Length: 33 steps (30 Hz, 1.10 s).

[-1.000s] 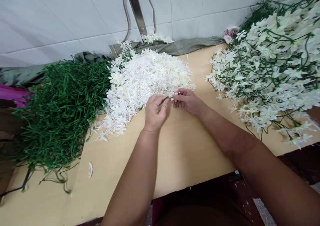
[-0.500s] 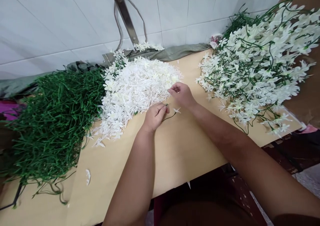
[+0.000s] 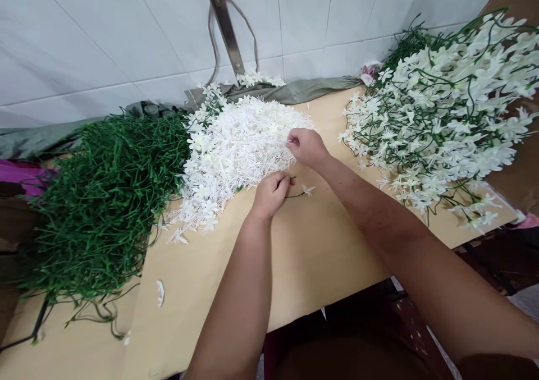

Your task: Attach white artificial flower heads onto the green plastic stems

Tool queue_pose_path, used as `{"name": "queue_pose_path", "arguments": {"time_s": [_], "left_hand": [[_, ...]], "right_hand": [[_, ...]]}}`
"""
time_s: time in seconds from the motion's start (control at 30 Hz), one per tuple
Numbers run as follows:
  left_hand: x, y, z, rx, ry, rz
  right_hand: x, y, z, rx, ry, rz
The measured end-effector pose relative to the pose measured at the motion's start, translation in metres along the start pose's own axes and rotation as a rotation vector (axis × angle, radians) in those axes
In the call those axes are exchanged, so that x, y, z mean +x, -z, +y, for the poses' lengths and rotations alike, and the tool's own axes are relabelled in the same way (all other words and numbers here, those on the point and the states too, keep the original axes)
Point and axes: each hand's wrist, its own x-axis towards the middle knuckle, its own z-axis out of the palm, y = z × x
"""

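Note:
My left hand (image 3: 273, 192) is closed on a thin green stem (image 3: 295, 195) with a white flower head (image 3: 309, 190) fitted at its right end, held just above the tan tabletop (image 3: 311, 251). My right hand (image 3: 305, 146) rests at the near right edge of the heap of loose white flower heads (image 3: 240, 144), its fingers pinched together in the heap; what they hold is too small to make out.
A big tangle of bare green stems (image 3: 101, 195) lies at the left. Finished stems with white flowers (image 3: 446, 110) are piled at the right. A grey-green sack (image 3: 303, 90) and a metal bar (image 3: 227, 29) lean at the tiled wall behind. A stray white petal (image 3: 160, 292) lies near the front.
The two hands were together at the stem; my right hand moved away up into the white heap, leaving a flower head on the stem's end. My left hand kept hold of the stem.

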Motion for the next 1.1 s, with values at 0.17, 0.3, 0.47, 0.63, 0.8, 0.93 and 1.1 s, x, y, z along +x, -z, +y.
{"name": "queue_pose_path", "arguments": {"time_s": [0.17,0.3,0.47,0.63,0.8,0.93,1.1], "left_hand": [[0.0,-0.002,-0.004,-0.007,-0.003,0.019],[0.001,-0.003,-0.005,-0.002,0.002,0.034],[0.001,-0.002,-0.002,0.004,0.013,0.022],[0.0,-0.001,-0.001,-0.006,0.055,-0.022],[0.0,-0.002,0.0,-0.087,0.076,0.028],[0.0,-0.004,0.001,-0.131,0.116,0.102],[0.003,-0.007,0.0,-0.283,0.108,0.227]], "right_hand": [[-0.007,0.029,0.026,-0.041,-0.108,0.015],[-0.012,0.043,0.048,-0.02,-0.235,0.004],[-0.016,0.039,0.057,0.03,-0.317,-0.024],[-0.016,0.027,0.064,-0.079,-0.367,-0.035],[-0.011,0.017,0.072,-0.191,-0.359,-0.061],[-0.013,0.023,0.069,-0.112,-0.352,0.033],[-0.021,0.032,0.039,0.609,-0.312,0.003]]}}
